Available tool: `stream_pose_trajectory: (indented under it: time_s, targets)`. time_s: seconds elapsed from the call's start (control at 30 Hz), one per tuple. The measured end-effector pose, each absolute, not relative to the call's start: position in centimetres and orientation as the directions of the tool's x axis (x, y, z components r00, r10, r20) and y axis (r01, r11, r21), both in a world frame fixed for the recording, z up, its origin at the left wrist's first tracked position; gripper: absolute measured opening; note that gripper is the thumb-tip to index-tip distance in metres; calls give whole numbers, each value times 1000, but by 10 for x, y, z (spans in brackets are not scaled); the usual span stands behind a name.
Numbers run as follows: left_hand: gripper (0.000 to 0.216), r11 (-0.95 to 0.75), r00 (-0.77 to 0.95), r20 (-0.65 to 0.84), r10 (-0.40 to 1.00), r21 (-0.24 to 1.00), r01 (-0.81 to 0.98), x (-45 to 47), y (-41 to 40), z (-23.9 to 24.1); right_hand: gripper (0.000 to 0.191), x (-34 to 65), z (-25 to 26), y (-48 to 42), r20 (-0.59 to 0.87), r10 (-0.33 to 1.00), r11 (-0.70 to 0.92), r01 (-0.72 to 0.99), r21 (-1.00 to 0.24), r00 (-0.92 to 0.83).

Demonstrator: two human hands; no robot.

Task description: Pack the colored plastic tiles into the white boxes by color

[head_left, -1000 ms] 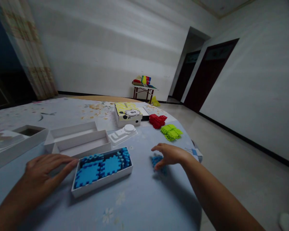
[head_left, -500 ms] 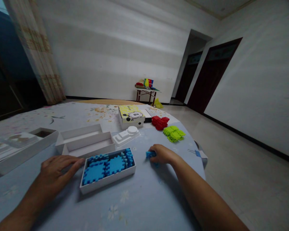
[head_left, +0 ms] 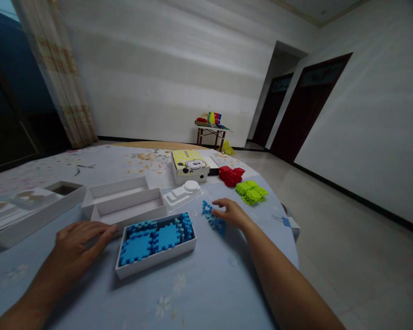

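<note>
A white open box (head_left: 158, 261) stands before me, filled with blue interlocking plastic pieces with toothed edges (head_left: 137, 247). My left hand (head_left: 79, 245) lies to the left of this box, fingers stretched out and fingertips close to its left end; whether they touch it I cannot tell. To the right of the box, my right hand (head_left: 230, 213) hovers over loose blue pieces (head_left: 215, 223) on the cloth, with thumb and forefinger apart. A small blue triangular piece (head_left: 207, 208) is just left of its fingertips. Part of the loose pieces is hidden by the hand.
Behind the box are two white trays (head_left: 129, 208), a clear-white plastic insert (head_left: 182, 195) and a yellow cartoon box (head_left: 191, 167). Red pieces (head_left: 231, 176) and lime-green pieces (head_left: 251, 191) lie at the right, near a blue clip (head_left: 286, 222). A long white box (head_left: 69, 197) is far left.
My right hand has let go of a blue piece and opened its fingers, leaving the blue pieces more visible. My left hand stays beside the box. The view has shifted slightly.
</note>
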State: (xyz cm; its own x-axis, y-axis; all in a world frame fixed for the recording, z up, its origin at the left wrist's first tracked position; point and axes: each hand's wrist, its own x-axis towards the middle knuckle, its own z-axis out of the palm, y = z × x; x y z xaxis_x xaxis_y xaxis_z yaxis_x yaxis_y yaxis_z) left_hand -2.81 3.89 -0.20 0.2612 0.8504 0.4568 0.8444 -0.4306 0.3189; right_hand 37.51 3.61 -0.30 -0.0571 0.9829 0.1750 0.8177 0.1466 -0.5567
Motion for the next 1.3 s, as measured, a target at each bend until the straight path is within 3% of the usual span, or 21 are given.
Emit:
stream_pose_trajectory:
  time_s: [0.07, 0.2, 0.3, 0.6, 0.83, 0.93, 1.07, 1.3]
  targets:
    - [58, -432, 265, 464, 846, 304, 849, -29, 39, -2, 41, 382, -1, 33, 133, 990, 105, 833, -543, -38]
    - [57, -429, 259, 466, 846, 306, 850, -28, 40, -2, 57, 393, 7, 22, -94, 995, -20, 867, -499, -31]
    - [53, -434, 266, 462, 846, 307, 847, -27, 41, -3, 64, 390, 7, 17, -164, 984, -13, 901, -433, -65]
    - [49, -434, 262, 465, 846, 313, 844, -27, 40, -8, 45, 359, -12, 32, 104, 983, 185, 862, -472, -154]
    - [54, -423, 242, 464, 852, 338, 840, -24, 36, -2, 33, 367, -12, 42, 142, 987, 127, 882, -454, -69]
    - [51, -432, 248, 462, 851, 350, 831, -24, 35, 1, 43, 366, -12, 51, 193, 952, 297, 857, -420, -236]
    - [48, -420, 229, 465, 855, 364, 831, -26, 36, -1, 56, 367, -10, 59, 86, 926, 373, 853, -365, -368]
    - [49, -405, 220, 465, 857, 347, 846, -25, 35, 0, 35, 389, -5, 56, 128, 962, 273, 896, -352, -243]
